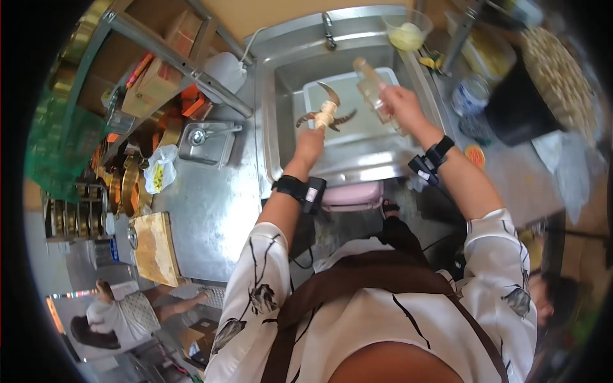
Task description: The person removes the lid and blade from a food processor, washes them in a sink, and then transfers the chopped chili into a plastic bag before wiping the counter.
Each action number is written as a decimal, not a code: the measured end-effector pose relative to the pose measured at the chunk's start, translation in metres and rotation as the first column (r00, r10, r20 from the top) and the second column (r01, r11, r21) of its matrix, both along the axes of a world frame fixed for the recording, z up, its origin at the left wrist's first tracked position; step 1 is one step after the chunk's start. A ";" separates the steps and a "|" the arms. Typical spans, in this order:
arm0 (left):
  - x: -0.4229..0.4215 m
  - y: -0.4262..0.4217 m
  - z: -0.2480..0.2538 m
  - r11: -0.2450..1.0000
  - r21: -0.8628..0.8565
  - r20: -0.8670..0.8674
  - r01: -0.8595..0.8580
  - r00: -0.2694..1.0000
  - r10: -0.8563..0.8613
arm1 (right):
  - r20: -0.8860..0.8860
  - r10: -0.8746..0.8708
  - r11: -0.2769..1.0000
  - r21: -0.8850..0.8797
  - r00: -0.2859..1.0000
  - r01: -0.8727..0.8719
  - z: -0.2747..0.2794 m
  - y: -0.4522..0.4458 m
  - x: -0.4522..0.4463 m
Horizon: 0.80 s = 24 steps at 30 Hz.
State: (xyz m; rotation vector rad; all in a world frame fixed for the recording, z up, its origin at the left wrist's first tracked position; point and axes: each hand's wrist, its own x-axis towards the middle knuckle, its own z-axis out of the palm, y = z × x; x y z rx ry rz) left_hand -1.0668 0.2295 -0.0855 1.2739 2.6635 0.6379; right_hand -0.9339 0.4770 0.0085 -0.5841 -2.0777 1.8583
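My left hand (311, 148) is closed around the lower end of a food chopper blade (327, 115). It has a pale, ridged shaft and curved, dark blades sticking out at the top and sides. Over the right part of the sink, my right hand (403, 107) grips a long, pale brownish, see-through object (370, 82), blurred, whose kind I cannot make out. The two held things are apart. Below both hands lies the steel sink (281, 153), with a white-rimmed rectangular tray (310, 96) in its basin.
A faucet (329, 32) stands at the sink's back edge. Right of it are a clear bowl (408, 37), a jar (471, 96) and a black bucket (520, 105). On the left counter are a steel pan with a ladle (205, 143) and a wooden board (155, 249). Another person (124, 319) is lower left.
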 end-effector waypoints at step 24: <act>0.055 -0.041 0.117 0.894 0.066 0.329 -0.444 0.855 0.401 | 0.267 0.257 0.699 0.612 0.929 -0.370 0.008 0.033 -0.012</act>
